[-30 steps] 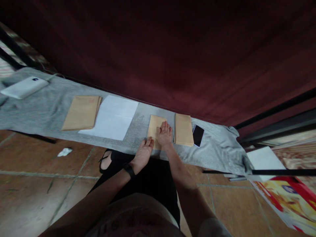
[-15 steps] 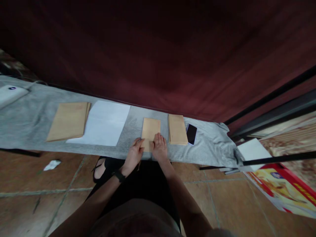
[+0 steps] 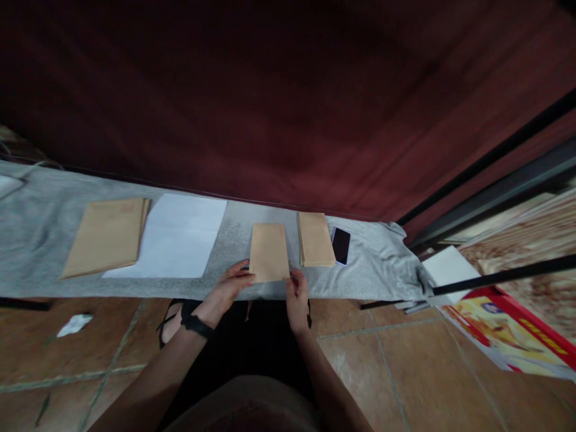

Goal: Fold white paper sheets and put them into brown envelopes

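A narrow, grey-cloth-covered worktop [image 3: 378, 255] stood before a dark-red fabric sheet [image 3: 279, 120] above brown floor tiles [image 3: 360, 366], and at its near edge the left hand [image 3: 227, 291] and right hand [image 3: 297, 303], reaching forward from either side, narrowly pinched the near corners of a flat, rectangular brown-paper envelope [image 3: 269, 252].

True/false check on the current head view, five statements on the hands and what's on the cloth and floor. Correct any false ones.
1. Both the left hand and right hand touch the middle brown envelope. True.
2. The larger brown stack overlaps the white sheet. True.
3. The phone lies on the white sheet. False: it lies on the grey cloth, beside the smaller brown stack.
4. The dark wristband is on the right wrist. False: it is on the left.
5. A white scrap lies on the floor. True.
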Motion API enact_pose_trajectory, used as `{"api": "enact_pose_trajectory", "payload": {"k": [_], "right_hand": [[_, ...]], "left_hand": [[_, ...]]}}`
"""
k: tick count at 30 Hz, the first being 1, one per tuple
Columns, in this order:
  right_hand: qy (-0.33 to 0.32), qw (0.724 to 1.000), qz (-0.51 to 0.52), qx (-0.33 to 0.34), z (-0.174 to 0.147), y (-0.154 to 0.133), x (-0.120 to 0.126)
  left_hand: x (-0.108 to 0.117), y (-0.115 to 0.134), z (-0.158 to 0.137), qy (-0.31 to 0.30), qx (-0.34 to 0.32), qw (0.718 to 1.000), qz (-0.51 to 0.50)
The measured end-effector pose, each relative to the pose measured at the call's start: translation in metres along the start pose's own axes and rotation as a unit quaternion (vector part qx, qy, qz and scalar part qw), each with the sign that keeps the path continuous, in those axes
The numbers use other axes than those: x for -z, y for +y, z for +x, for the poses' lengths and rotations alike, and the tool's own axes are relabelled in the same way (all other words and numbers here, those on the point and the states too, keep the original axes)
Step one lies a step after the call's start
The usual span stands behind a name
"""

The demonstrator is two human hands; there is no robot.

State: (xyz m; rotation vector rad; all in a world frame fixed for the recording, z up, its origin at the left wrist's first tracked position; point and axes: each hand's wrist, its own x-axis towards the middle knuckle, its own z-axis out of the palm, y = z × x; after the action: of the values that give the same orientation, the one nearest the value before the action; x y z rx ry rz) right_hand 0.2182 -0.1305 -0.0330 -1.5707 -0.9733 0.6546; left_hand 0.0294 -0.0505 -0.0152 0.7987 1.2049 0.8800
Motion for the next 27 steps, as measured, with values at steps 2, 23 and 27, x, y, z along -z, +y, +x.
{"api": "enact_pose_trajectory", "payload": {"k": [2, 23, 27], "right_hand": [[-0.004, 0.987, 0.118, -0.107, 0.002, -0.004, 0.001], [0.065, 0.932, 0.302, -0.191, 0.067, -0.019, 0.047], [0.076, 0.933, 0.296, -0.191, 0.084, -0.012, 0.057]], "left_hand": [[0.000, 0.003, 0.000, -0.007, 0.003, 1.000, -0.024], [-0.032, -0.005, -0.006, -0.038, -0.030, 0.999, 0.017], [-0.029, -0.004, -0.008, -0.050, -0.031, 0.998, 0.018]]}}
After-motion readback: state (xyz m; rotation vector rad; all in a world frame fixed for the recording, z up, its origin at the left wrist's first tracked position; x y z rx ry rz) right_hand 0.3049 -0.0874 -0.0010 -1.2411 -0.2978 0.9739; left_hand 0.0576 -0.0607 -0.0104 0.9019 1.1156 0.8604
